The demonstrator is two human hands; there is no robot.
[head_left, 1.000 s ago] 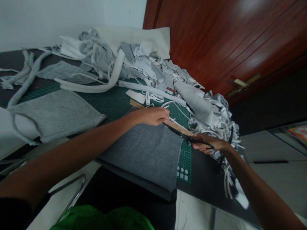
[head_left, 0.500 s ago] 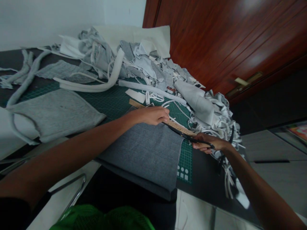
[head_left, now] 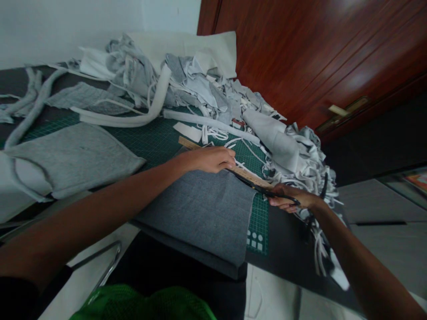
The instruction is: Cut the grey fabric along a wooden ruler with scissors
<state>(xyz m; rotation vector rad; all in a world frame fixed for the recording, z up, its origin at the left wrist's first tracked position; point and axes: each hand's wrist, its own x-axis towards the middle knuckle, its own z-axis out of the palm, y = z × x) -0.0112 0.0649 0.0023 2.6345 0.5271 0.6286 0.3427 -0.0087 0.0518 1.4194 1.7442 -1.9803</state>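
A dark grey cloth (head_left: 203, 213) lies over the front of the table, its lower edge hanging toward my lap. Along its upper edge runs a wooden ruler (head_left: 248, 175). My left hand (head_left: 215, 159) is closed at the cloth's top edge, over the ruler; what its fingertips pinch is hidden. Black scissors (head_left: 250, 183) are held in my right hand (head_left: 288, 198), their blades lying along the cloth's edge beside the ruler and pointing at my left hand.
Under the cloth is a green cutting mat (head_left: 259, 220). Grey and white fabric scraps (head_left: 200, 89) are heaped along the back and right. A light grey folded cloth (head_left: 83, 158) lies at the left. Behind stands a reddish wooden door (head_left: 300, 58).
The view has shifted very slightly. Both hands, the scissors and the ruler keep nearly the same places on the cloth.
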